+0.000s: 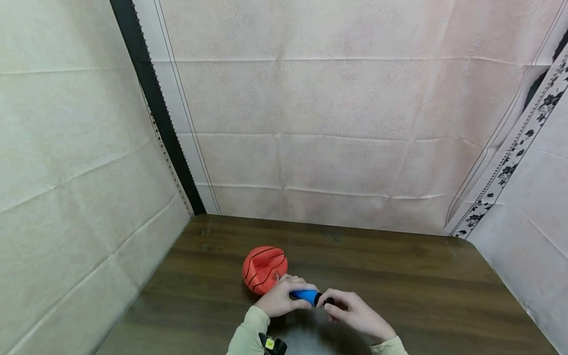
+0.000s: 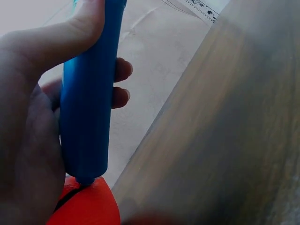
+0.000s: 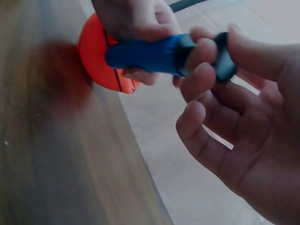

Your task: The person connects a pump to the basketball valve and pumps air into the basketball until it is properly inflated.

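A blue hand pump point(image 1: 305, 296) with a black end lies between both hands over the table. My left hand point(image 1: 284, 300) grips its blue barrel, thumb on one side and fingertips curling round the other in the left wrist view. With fingers and thumb, my right hand point(image 1: 352, 311) pinches the pump's black handle point(image 3: 225, 57). A red ball point(image 1: 263, 268) with black lines, dented on its upper side, sits just beyond the left hand. In the left wrist view, the narrow tip of the pump point(image 2: 85, 180) meets the ball's red surface.
The brown wooden table point(image 1: 399, 266) runs out under both hands. Pale patterned cloth point(image 1: 319, 123) hangs behind it and on both sides, close to its edges. A dark strip point(image 1: 155, 98) runs down the back left corner.
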The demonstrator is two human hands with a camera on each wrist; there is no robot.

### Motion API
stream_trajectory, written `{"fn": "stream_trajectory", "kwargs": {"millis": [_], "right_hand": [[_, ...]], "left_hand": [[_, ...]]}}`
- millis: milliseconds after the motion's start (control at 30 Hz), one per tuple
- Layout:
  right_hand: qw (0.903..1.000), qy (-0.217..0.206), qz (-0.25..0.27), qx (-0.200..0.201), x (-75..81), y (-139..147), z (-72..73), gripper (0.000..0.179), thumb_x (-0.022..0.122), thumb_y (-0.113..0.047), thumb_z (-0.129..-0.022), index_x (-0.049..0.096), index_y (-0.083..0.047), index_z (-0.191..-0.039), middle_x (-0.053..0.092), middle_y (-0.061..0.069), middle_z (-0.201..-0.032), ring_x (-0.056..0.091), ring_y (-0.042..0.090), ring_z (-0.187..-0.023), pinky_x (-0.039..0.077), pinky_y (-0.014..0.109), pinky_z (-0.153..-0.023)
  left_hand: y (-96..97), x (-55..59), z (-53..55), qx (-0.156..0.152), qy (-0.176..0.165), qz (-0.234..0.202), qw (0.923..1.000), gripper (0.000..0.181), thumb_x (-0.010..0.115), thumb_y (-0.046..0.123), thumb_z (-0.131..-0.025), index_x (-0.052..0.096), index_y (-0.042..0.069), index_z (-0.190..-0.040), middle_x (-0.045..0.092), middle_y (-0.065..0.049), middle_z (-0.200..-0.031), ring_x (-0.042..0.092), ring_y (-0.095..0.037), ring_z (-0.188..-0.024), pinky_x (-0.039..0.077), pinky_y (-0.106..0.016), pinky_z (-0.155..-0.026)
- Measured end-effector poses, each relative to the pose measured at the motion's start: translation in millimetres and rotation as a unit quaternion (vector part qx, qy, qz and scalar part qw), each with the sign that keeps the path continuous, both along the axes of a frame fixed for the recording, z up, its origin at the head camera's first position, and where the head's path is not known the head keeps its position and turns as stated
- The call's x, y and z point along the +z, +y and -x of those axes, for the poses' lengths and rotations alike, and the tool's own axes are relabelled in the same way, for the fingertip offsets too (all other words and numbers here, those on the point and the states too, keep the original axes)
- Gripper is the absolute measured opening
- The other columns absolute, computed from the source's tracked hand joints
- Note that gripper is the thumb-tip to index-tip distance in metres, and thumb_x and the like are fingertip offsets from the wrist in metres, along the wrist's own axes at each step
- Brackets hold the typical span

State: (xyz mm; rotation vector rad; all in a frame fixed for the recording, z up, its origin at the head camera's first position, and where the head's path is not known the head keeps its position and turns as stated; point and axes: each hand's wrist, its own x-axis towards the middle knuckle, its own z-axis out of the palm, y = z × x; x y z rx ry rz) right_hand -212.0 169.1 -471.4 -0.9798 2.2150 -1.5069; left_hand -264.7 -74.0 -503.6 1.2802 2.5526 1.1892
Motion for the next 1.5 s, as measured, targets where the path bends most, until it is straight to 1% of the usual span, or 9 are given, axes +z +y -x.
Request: {"fn": "stream_trajectory", "kwargs": {"millis": [133,300,400,600,767,900,1100,1333,1500], "right_hand": [[0.9992,0.032,-0.004,0.024,5.4,5.1,-0.3,0.019,0.048,-0.016,-0.102,0.059,-0.008,-0.116,0.054,0.018,-0.075,0.049,-0.002,-0.064,0.047,0.022,-0.059],[0.9973,0.039,0.039,0.049,15.3,15.8,-3.6,0.021,0.045,-0.006,-0.102,0.059,-0.005,-0.117,0.054,0.018,-0.074,0.049,0.021,-0.058,0.049,0.027,-0.056],[0.9954,0.039,0.070,0.052,21.3,24.7,-7.6,0.023,0.043,0.001,-0.101,0.059,-0.003,-0.116,0.055,0.018,-0.074,0.050,0.029,-0.058,0.049,0.031,-0.053],[0.9895,0.075,0.115,0.045,29.9,42.0,-15.8,0.032,0.040,0.014,-0.096,0.061,-0.004,-0.111,0.053,0.018,-0.068,0.046,0.030,-0.053,0.047,0.026,-0.048],[0.9828,0.108,0.138,0.058,27.6,49.7,-14.4,0.037,0.041,0.019,-0.091,0.061,-0.006,-0.111,0.052,0.015,-0.065,0.044,0.025,-0.049,0.044,0.022,-0.045],[0.9804,0.122,0.141,0.064,26.7,50.3,-13.4,0.039,0.042,0.021,-0.089,0.061,-0.006,-0.110,0.052,0.015,-0.063,0.043,0.024,-0.048,0.042,0.022,-0.043],[0.9803,0.123,0.142,0.062,26.3,50.4,-13.5,0.037,0.042,0.020,-0.089,0.060,-0.006,-0.108,0.052,0.014,-0.062,0.043,0.024,-0.046,0.041,0.021,-0.042],[0.9813,0.107,0.144,0.070,26.8,44.5,-14.3,0.032,0.041,0.018,-0.092,0.059,-0.005,-0.106,0.049,0.014,-0.061,0.043,0.023,-0.048,0.039,0.026,-0.040],[0.9860,0.078,0.129,0.071,26.0,34.5,-14.2,0.025,0.042,0.014,-0.095,0.058,-0.003,-0.103,0.047,0.016,-0.061,0.042,0.026,-0.050,0.038,0.031,-0.039]], "left_hand": [[-2.0,2.9,-1.0,-0.002,-0.012,-0.003,0.9999,0.037,0.065,0.043,-0.089,0.064,0.029,-0.124,0.067,0.011,-0.115,0.055,-0.004,-0.107,0.035,-0.036,-0.100],[-8.0,8.0,-2.4,0.010,-0.011,-0.017,0.9997,0.037,0.066,0.043,-0.089,0.064,0.031,-0.124,0.066,0.011,-0.113,0.052,-0.005,-0.106,0.038,-0.033,-0.096],[-12.0,10.7,-2.8,0.023,-0.007,-0.020,0.9995,0.038,0.064,0.044,-0.090,0.063,0.031,-0.125,0.066,0.011,-0.114,0.052,-0.007,-0.108,0.039,-0.035,-0.096],[-18.1,13.9,-3.8,0.047,-0.024,-0.034,0.9980,0.040,0.065,0.044,-0.089,0.062,0.032,-0.127,0.066,0.010,-0.116,0.051,-0.010,-0.112,0.038,-0.040,-0.099],[-20.0,16.3,-4.5,0.062,-0.030,-0.030,0.9972,0.040,0.065,0.044,-0.089,0.061,0.033,-0.128,0.065,0.006,-0.121,0.049,-0.016,-0.116,0.041,-0.042,-0.096],[-19.0,15.4,-4.9,0.063,-0.026,-0.024,0.9974,0.041,0.065,0.044,-0.089,0.061,0.031,-0.128,0.065,0.005,-0.119,0.050,-0.013,-0.113,0.040,-0.042,-0.096],[-16.4,13.7,-4.2,0.059,-0.022,-0.023,0.9977,0.043,0.066,0.042,-0.088,0.062,0.027,-0.128,0.066,0.005,-0.115,0.054,-0.009,-0.107,0.033,-0.048,-0.105],[-15.4,9.8,-4.7,0.062,-0.045,-0.006,0.9970,0.040,0.064,0.046,-0.090,0.061,0.034,-0.127,0.065,0.001,-0.121,0.049,-0.018,-0.113,0.045,-0.035,-0.089],[-12.1,6.4,-4.2,0.061,-0.070,0.000,0.9957,0.042,0.065,0.045,-0.090,0.062,0.029,-0.129,0.065,-0.002,-0.124,0.049,-0.023,-0.114,0.045,-0.032,-0.086]]}}
